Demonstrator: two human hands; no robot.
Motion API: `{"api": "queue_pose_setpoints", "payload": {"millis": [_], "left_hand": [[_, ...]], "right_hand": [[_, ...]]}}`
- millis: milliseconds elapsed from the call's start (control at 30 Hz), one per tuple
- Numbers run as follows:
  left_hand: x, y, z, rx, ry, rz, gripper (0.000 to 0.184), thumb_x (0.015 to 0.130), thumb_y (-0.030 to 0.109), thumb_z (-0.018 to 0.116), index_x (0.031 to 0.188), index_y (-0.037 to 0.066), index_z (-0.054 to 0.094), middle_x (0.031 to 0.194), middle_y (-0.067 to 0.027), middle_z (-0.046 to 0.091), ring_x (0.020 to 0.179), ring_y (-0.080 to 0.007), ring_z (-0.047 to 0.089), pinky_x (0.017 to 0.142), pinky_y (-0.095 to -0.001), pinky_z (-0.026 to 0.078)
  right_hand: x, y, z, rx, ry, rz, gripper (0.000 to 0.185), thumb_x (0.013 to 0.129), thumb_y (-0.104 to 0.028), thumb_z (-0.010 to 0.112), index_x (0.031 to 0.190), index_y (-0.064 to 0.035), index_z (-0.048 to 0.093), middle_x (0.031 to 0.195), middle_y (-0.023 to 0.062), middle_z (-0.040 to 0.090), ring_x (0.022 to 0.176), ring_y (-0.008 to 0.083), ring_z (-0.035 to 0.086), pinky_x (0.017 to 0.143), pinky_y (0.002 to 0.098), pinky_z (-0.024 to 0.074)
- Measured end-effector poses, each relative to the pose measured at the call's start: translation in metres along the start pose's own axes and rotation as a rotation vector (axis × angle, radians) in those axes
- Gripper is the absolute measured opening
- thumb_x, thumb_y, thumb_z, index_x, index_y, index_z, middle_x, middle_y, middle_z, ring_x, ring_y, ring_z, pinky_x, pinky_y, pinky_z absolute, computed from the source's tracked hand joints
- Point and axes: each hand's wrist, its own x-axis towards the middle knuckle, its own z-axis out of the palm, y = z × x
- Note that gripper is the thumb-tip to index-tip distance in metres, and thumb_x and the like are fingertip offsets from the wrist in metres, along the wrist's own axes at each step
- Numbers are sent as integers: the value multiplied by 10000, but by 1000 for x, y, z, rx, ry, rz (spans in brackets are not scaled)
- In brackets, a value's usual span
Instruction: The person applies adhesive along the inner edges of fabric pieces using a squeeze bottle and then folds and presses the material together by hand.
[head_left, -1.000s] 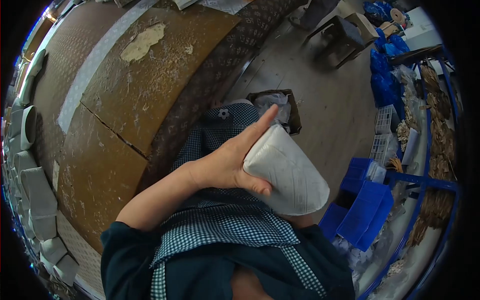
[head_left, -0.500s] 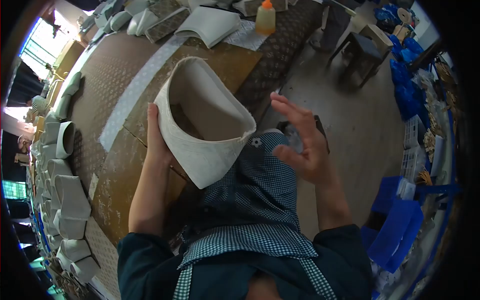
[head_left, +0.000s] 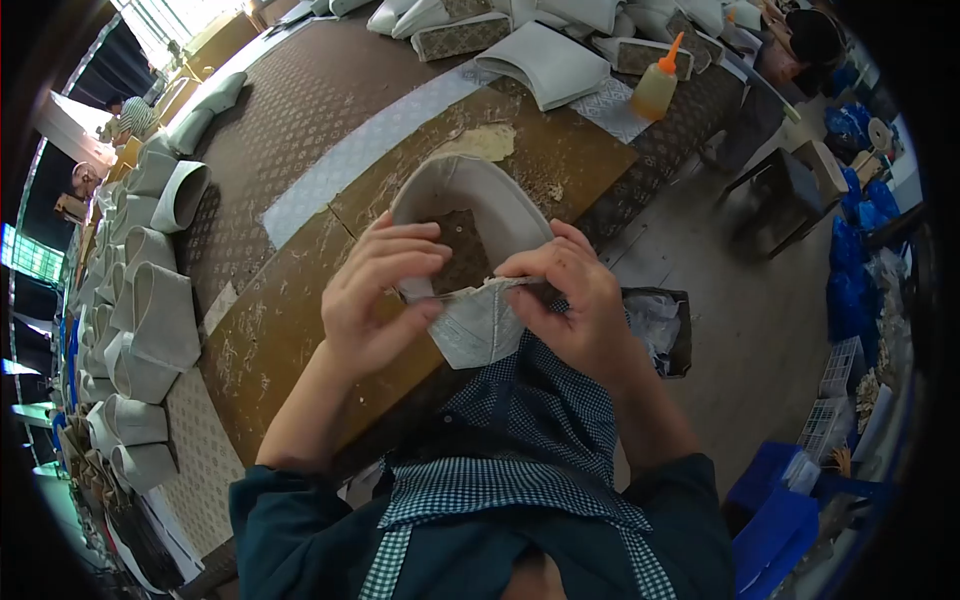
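Note:
An off-white bag shell [head_left: 478, 330], hollow with a pale lining, is tilted with its opening facing up over the bench's near edge. At its front rim, my right hand [head_left: 580, 305] pinches the edge beside a vertical seam, thumb outside and fingers inside. My left hand [head_left: 375, 290] curves loosely round the left part of the rim, its fingers over the opening and its thumb low in front. Part of the rim is hidden behind the hands. Below the shell is a checked apron [head_left: 520, 480].
The brown work board [head_left: 290, 340] carries glue residue and scraps. A glue bottle [head_left: 656, 88] with an orange nozzle stands at the back, near a white bag piece [head_left: 550, 62]. Several similar shells [head_left: 160, 310] line the left. A dark stool [head_left: 780, 190] and blue bins [head_left: 780, 530] are at right.
The bag shell has turned and come lower. My right hand has moved from the air onto its front rim, and my left has shifted from its outer side to the rim.

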Motion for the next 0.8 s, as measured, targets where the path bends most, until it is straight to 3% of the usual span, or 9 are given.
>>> {"api": "queue_pose_setpoints", "payload": {"millis": [33, 133, 233, 333, 433, 533, 800], "left_hand": [[2, 5, 1, 39, -36, 31, 330, 751, 131, 785, 1038, 41, 650, 927, -92, 703, 937, -281, 670, 1087, -478, 334], [-5, 3, 2, 51, -170, -4, 323, 773, 155, 792, 1021, 21, 634, 886, -87, 704, 841, -240, 685, 1078, -513, 329], [-10, 5, 12, -2, 22, -92, 308, 708, 134, 814, 965, 61, 661, 829, -41, 688, 748, -193, 669, 979, -449, 437], [-9, 2, 20, 72, 78, 30, 297, 692, 137, 820, 941, 69, 673, 808, -43, 678, 701, -197, 643, 816, -384, 488], [-5, 5, 18, 150, 7, 60, 285, 679, 145, 824, 916, 73, 683, 785, -38, 667, 653, -193, 608, 693, -341, 464], [-2, 8, 16, 128, -44, 45, 268, 684, 143, 816, 912, 79, 690, 770, -26, 659, 636, -188, 587, 679, -325, 441], [6, 13, 5, 36, -169, -79, 169, 722, 109, 780, 854, 102, 674, 772, -10, 659, 708, -178, 622, 873, -410, 429]], "right_hand": [[1, -5, 2, -28, 12, -9, 188, 797, -110, 713, 976, -103, 654, 885, 34, 673, 852, 230, 647, 1026, 466, 379], [1, -16, 4, -85, -29, -39, 225, 786, -125, 725, 999, -124, 652, 886, 15, 660, 853, 217, 641, 1036, 479, 360], [-1, -18, 7, -81, -39, -33, 223, 778, -129, 732, 986, -119, 651, 874, 3, 645, 845, 204, 633, 1033, 486, 356], [-3, -15, 11, -95, -8, -70, 218, 771, -124, 734, 972, -116, 647, 869, -2, 637, 834, 197, 627, 1024, 473, 365], [-5, -18, 13, -95, 59, -45, 218, 711, -84, 784, 886, -103, 654, 844, -7, 669, 797, 184, 631, 1021, 454, 390], [-7, -18, 13, -94, 72, -53, 215, 708, -65, 782, 873, -100, 649, 836, -5, 665, 784, 185, 631, 1013, 442, 399], [-6, -17, 13, -91, 53, -47, 212, 738, -84, 750, 913, -113, 634, 844, -7, 639, 812, 184, 628, 1015, 454, 384]]}}
